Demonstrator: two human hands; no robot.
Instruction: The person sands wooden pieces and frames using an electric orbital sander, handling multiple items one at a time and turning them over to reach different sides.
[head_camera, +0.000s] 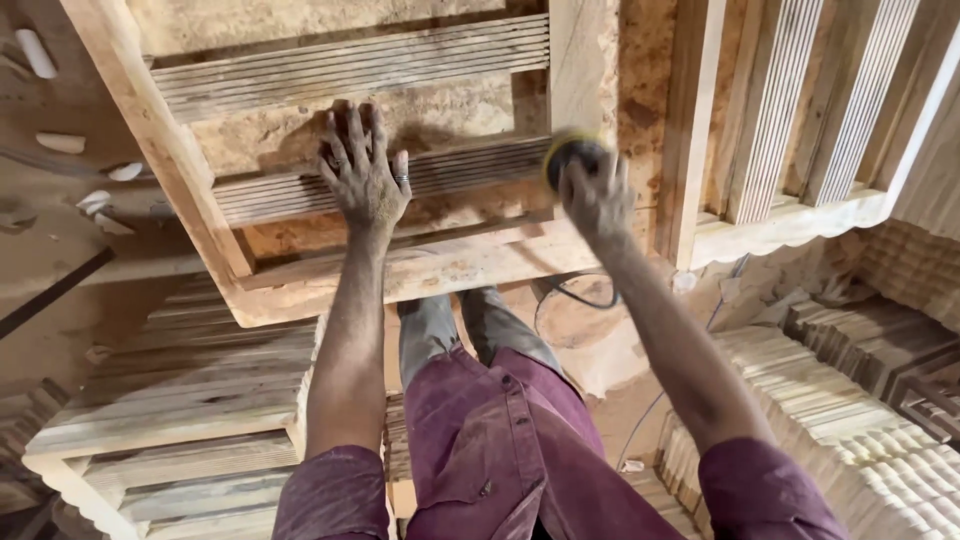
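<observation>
A wooden frame (170, 150) with ribbed slats stands in front of me. My left hand (362, 175) lies flat with fingers spread on a ribbed slat (470, 165) in the middle of the frame; a ring shows on one finger. My right hand (597, 195) grips a round black and yellow sander (574, 152), pressed against the right end of the same slat, next to the frame's upright post (580, 60). The hand is blurred. A dark cable (585, 295) hangs below the sander.
Another ribbed wooden frame (790, 120) leans at the right. Stacks of ribbed and grooved wooden pieces lie at lower left (180, 400) and lower right (860, 430). Sawdust covers the floor. My legs in purple clothes fill the lower middle.
</observation>
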